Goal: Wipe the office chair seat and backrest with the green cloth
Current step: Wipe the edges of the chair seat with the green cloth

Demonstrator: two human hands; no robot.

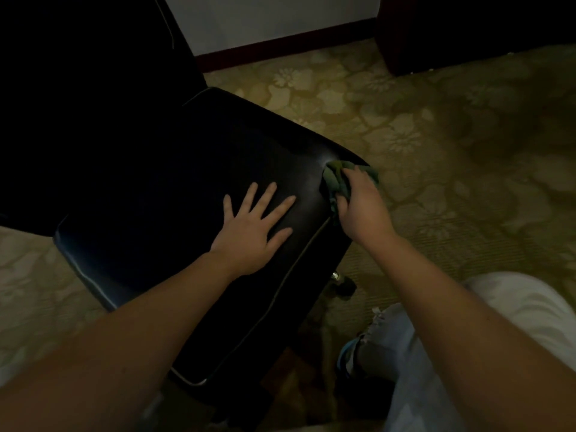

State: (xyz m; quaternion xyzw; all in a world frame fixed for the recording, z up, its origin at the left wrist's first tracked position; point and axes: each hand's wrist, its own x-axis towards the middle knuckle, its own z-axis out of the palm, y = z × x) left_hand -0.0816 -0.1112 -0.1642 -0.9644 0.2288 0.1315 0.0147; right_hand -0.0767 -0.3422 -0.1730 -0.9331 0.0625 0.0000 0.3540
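Laid the left hand (pixel 252 227) flat on the black seat (pixel 156 198) of the office chair, palm down, fingers straight and spread, holding nothing. Gripped the green cloth (pixel 335 179) in the right hand (pixel 358 207), fingers curled round the bunched fabric, just to the right of the left fingertips. Held the two hands apart, with a strip of bare seat between. Set the cloth against the seat's rounded corner and side edge, with some fabric showing beyond the right knuckles and some hanging under that hand beside the pale piping. Made out the dark backrest (pixel 93 73) beyond the left hand and to its left, too dim for detail. Saw a chair caster (pixel 344 286) below the right wrist, on the flowered carpet (pixel 436 135) spreading out to the right of the right hand. Noted a knee in pale torn jeans (pixel 389 338) under the right forearm. Glimpsed a dark red baseboard (pixel 280 46) far beyond both hands.
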